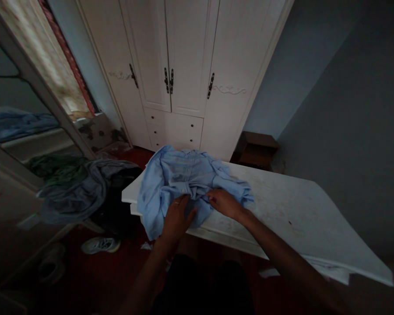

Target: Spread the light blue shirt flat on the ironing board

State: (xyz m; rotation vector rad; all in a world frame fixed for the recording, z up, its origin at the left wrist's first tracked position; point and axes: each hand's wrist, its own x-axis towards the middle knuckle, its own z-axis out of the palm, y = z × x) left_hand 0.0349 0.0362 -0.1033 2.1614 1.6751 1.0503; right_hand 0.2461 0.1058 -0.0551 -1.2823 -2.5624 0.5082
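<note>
Head view: the light blue shirt lies crumpled on the corner of the white worktop, spreading ahead of both hands, one edge drooping below the left hand. That hand rests open, palm flat on the cloth. The right hand, just beside it, sets fingertips into the bunched middle; pinching or pressing, I cannot tell. Forearms reach forward, wrists low. Soft, light, limp cloth, I'd judge; best gripped at a seam or hem.
</note>
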